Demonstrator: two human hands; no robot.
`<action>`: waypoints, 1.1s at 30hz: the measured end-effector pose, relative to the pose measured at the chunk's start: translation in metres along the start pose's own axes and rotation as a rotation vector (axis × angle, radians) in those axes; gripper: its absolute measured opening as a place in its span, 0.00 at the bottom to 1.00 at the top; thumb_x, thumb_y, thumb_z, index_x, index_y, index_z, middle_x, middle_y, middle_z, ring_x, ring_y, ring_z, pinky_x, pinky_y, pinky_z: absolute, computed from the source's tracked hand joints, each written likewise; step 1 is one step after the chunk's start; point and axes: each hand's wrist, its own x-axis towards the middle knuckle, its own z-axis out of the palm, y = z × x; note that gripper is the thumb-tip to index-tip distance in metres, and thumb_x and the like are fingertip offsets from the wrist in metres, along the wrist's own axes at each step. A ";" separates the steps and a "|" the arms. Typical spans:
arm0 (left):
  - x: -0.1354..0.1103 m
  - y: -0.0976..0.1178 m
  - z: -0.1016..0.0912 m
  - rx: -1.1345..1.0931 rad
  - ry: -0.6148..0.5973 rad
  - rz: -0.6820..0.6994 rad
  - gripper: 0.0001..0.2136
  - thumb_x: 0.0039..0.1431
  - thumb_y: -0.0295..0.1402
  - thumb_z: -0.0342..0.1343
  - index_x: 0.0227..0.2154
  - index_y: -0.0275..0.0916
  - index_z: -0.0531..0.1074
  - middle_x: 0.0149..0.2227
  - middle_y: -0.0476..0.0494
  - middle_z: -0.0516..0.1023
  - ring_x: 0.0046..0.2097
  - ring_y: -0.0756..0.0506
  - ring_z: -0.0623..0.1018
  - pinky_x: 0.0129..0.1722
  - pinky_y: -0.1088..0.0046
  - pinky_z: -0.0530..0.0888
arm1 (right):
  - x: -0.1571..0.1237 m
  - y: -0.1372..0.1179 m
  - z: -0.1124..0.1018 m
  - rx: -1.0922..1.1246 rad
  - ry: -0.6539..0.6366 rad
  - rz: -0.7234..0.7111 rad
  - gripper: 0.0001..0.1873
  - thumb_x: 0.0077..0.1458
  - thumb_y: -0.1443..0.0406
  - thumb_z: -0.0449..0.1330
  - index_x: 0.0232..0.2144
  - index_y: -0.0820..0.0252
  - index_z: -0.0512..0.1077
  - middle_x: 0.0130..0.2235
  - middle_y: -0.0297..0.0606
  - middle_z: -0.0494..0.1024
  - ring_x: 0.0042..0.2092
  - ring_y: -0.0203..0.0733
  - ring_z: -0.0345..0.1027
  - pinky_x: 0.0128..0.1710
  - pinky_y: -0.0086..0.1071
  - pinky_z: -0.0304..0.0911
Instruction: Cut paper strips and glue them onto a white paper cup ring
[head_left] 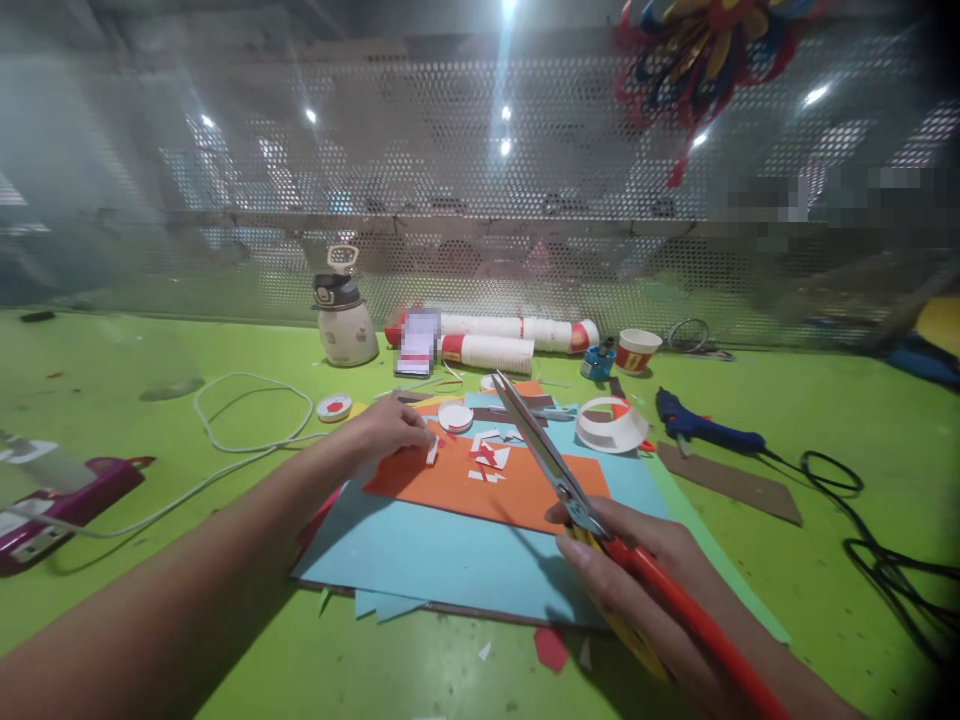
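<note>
My right hand (630, 580) grips red-and-yellow-handled scissors (559, 470), whose closed blades point up and away over an orange paper sheet (457, 485). That orange sheet lies on a light blue sheet (420, 555). My left hand (390, 425) reaches to the orange sheet's far left corner, fingers pinched on a small white paper scrap (433, 452). Red and white paper scraps (489, 458) lie scattered on the orange sheet between both hands.
On the green table stand a white bottle (343, 322), stacked paper cups lying down (517, 340), a cut cup ring (611, 425), a blue glue gun (701, 428) with black cable (877, 540), a white cable (247, 420) and a purple device (52, 500) at left. Perforated mesh rises behind.
</note>
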 end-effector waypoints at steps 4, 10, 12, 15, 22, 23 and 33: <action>0.005 -0.006 -0.008 0.123 0.015 0.009 0.14 0.60 0.36 0.55 0.47 0.37 0.70 0.49 0.41 0.73 0.44 0.42 0.76 0.41 0.61 0.75 | 0.000 -0.002 -0.002 -0.003 0.066 -0.028 0.15 0.57 0.57 0.55 0.40 0.58 0.76 0.29 0.37 0.78 0.30 0.43 0.73 0.29 0.29 0.67; 0.009 0.006 -0.006 0.282 0.070 0.109 0.15 0.61 0.36 0.55 0.48 0.36 0.69 0.49 0.40 0.73 0.45 0.42 0.76 0.42 0.59 0.75 | 0.001 -0.002 0.000 -0.021 0.094 -0.010 0.15 0.56 0.55 0.55 0.37 0.55 0.77 0.31 0.36 0.80 0.31 0.42 0.73 0.29 0.27 0.67; 0.009 0.015 0.004 0.333 0.037 0.172 0.14 0.60 0.36 0.55 0.47 0.36 0.70 0.48 0.41 0.74 0.43 0.43 0.76 0.41 0.60 0.75 | 0.001 -0.001 0.000 -0.026 0.082 0.004 0.15 0.57 0.54 0.54 0.38 0.55 0.76 0.30 0.36 0.79 0.30 0.42 0.72 0.29 0.29 0.66; 0.010 0.028 0.022 0.417 -0.019 0.276 0.13 0.61 0.37 0.54 0.44 0.35 0.71 0.45 0.43 0.75 0.42 0.43 0.76 0.39 0.62 0.75 | 0.000 -0.001 -0.002 -0.034 0.060 0.045 0.16 0.58 0.54 0.52 0.40 0.54 0.74 0.27 0.35 0.74 0.28 0.43 0.69 0.27 0.32 0.63; 0.020 0.036 0.045 0.589 -0.160 0.507 0.10 0.61 0.36 0.54 0.40 0.36 0.72 0.40 0.44 0.76 0.38 0.46 0.77 0.38 0.64 0.75 | 0.002 0.002 -0.005 0.028 0.015 0.105 0.16 0.58 0.51 0.52 0.38 0.56 0.69 0.28 0.34 0.70 0.29 0.41 0.63 0.27 0.33 0.58; 0.021 0.035 0.046 0.602 -0.176 0.535 0.10 0.61 0.37 0.53 0.39 0.36 0.72 0.39 0.45 0.77 0.37 0.47 0.77 0.37 0.65 0.75 | 0.003 0.003 -0.005 0.031 0.008 0.105 0.16 0.58 0.51 0.52 0.36 0.56 0.68 0.28 0.34 0.70 0.29 0.41 0.63 0.27 0.33 0.57; 0.024 0.027 0.043 0.601 -0.195 0.864 0.08 0.60 0.35 0.55 0.35 0.35 0.73 0.39 0.44 0.76 0.37 0.47 0.75 0.36 0.65 0.74 | 0.000 -0.005 -0.005 0.009 0.102 0.009 0.15 0.58 0.56 0.54 0.41 0.56 0.75 0.37 0.39 0.80 0.38 0.45 0.73 0.37 0.33 0.67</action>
